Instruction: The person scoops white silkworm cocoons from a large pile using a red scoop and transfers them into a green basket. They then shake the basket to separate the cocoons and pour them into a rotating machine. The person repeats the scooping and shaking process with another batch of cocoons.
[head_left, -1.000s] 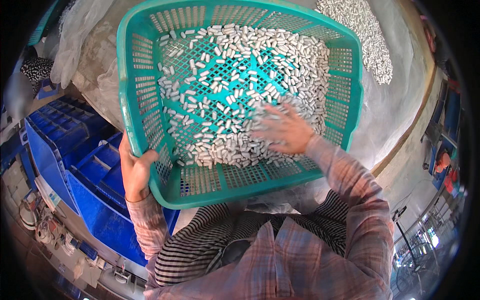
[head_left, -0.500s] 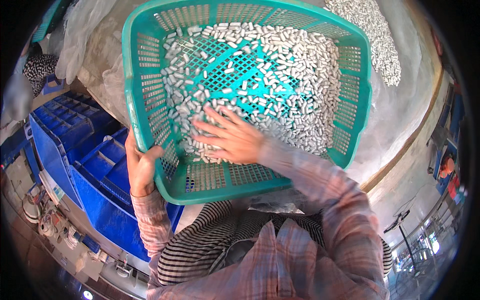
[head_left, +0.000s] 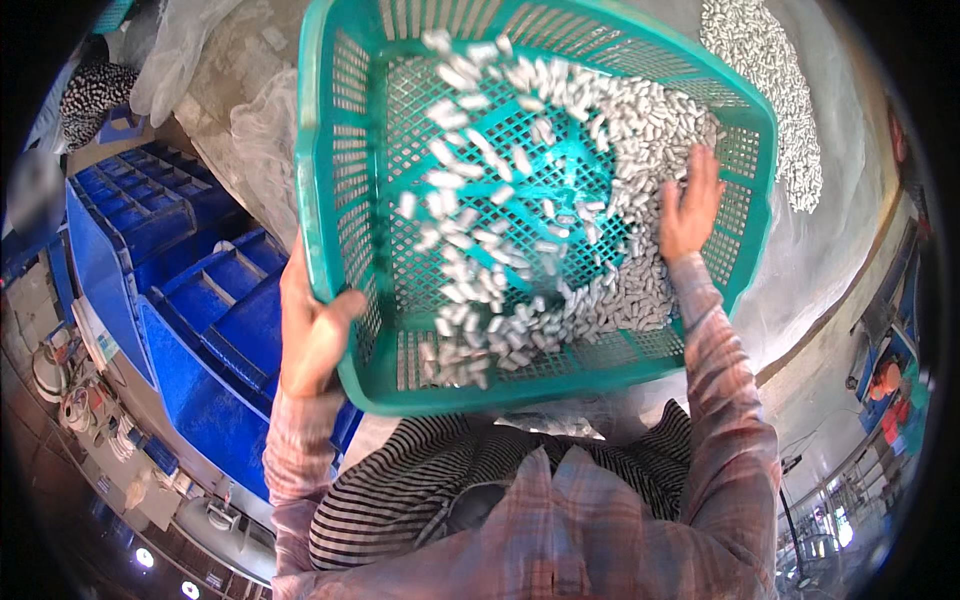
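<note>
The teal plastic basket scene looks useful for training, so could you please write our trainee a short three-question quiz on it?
1. Where does the left hand grip the teal plastic basket: A) far side, B) left side, C) right side?
2. True or false: the right hand is open, not gripping the basket's rim.
3. Fill in: outside the basket, a heap of white capsule-shaped pieces lies by its far ____ corner.

Key: 1. B; 2. true; 3. right.

From afar, I see a green basket [head_left: 520, 396] with latticed walls, open side up. White capsule-shaped pieces [head_left: 643, 290] heap along its right and scatter, blurred, toward its left
</note>
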